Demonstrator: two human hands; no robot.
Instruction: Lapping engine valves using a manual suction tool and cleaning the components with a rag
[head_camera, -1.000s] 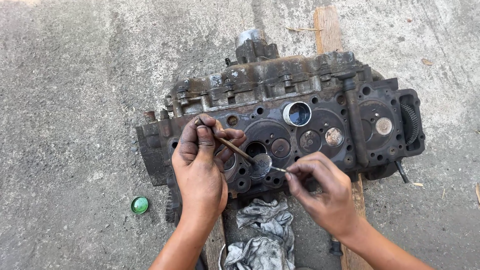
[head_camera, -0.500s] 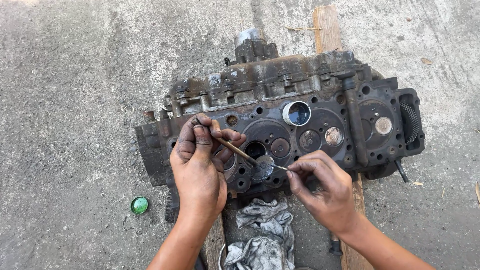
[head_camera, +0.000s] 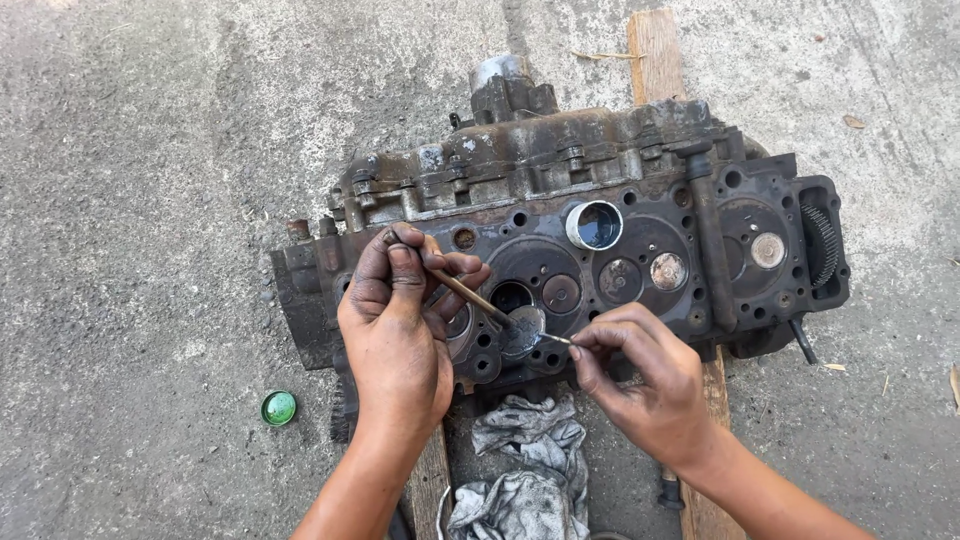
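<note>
A: What's hard for you to see here?

B: Your left hand (head_camera: 395, 325) covers the near-left corner of the cylinder head (head_camera: 560, 250), so the port under your palm is hidden. Both forearms are cut off at the bottom edge. The plank (head_camera: 655, 50) runs under the head and only shows beyond it and again by your right wrist.

A: And what are you gripping?

B: Your left fingers are closed around the stem of a valve (head_camera: 520, 330), thumb on top; its stem slants up-left into your fist and its round face tilts just right of your knuckles, over an open port. Your right hand (head_camera: 640, 385) pinches a thin pick (head_camera: 555, 340), fingers pressed together, its tip touching the valve face. What the tip carries is too small to tell.

A: What lies around the grip?

B: Beyond your hands, a small round tin (head_camera: 594, 224) sits on the head, open, with something dark inside. Right of it two seated valves show, one rusty. Further right, a toothed gear edge at the head's end. Below your hands, between your wrists, a grey rag (head_camera: 525, 470) is bunched on the ground. Well left of your left wrist lies a green cap (head_camera: 279, 407).

A: And the ground?

B: Rough grey concrete (head_camera: 150, 150), sunlit, with a few dry leaves off to the right.
</note>
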